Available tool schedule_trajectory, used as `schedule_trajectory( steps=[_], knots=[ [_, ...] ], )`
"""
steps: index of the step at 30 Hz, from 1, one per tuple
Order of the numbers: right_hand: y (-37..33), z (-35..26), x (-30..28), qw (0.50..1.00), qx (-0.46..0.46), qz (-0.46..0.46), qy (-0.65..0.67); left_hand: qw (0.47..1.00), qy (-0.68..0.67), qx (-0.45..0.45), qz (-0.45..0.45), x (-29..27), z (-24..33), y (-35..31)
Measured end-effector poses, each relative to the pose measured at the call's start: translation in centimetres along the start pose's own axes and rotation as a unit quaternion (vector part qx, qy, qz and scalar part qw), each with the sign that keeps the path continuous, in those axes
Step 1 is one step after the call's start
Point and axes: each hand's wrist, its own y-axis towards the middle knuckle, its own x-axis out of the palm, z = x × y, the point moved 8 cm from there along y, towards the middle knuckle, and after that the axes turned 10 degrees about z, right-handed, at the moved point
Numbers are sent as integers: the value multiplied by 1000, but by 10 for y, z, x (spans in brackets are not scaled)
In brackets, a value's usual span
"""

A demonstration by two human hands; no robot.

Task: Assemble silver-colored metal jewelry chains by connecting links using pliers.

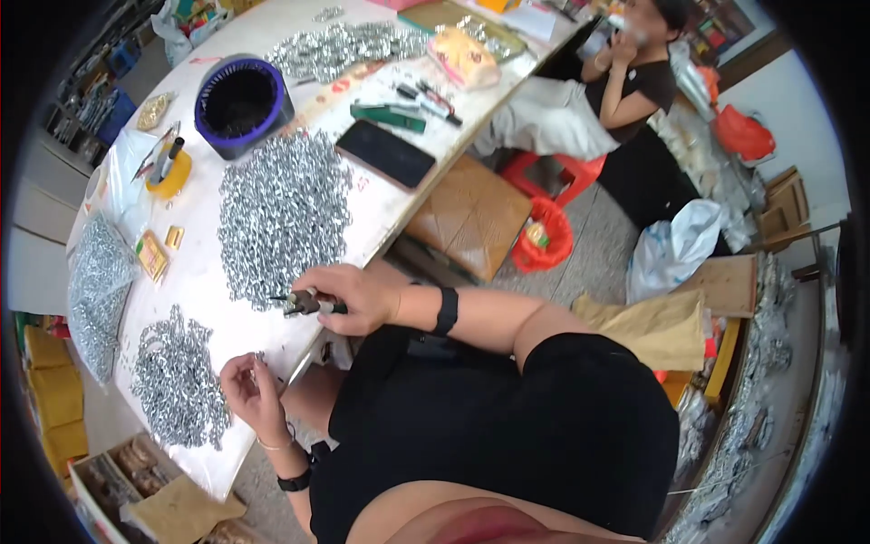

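The right hand is closed around a dark-handled hand tool, its tip pointing left over the near edge of the white table, just below the large middle pile of small silvery metal parts. The left hand is curled, fingertips pinched together near the table's edge; it seems to hold 1 tiny metal part, though that is too small to tell for sure. Beside it lies a second pile of the same parts. Such pieces look light, stiff and rather slippery, best taken 1 at a time between thumb and forefinger; the tool looks rigid and is gripped by its handle. As for containers: a round tub with a blue-purple rim stands at the far side, its inside dark and its contents unclear; a clear plastic bag at the left edge is filled with more silvery parts. A black phone lies flat near the middle pile.
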Motion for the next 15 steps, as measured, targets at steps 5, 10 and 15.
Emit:
schedule_trajectory(
  steps=[5,10,15],
  knots=[
    [1,1,5,998,36,-24,-36,998,-36,-24,-46,2,-1,-3],
    [1,0,6,997,35,-46,-60,998,-43,-43,-31,1,0,-3],
    [1,1,4,997,-11,-53,-63,996,-13,-48,-78,11,0,-2]
  ],
)
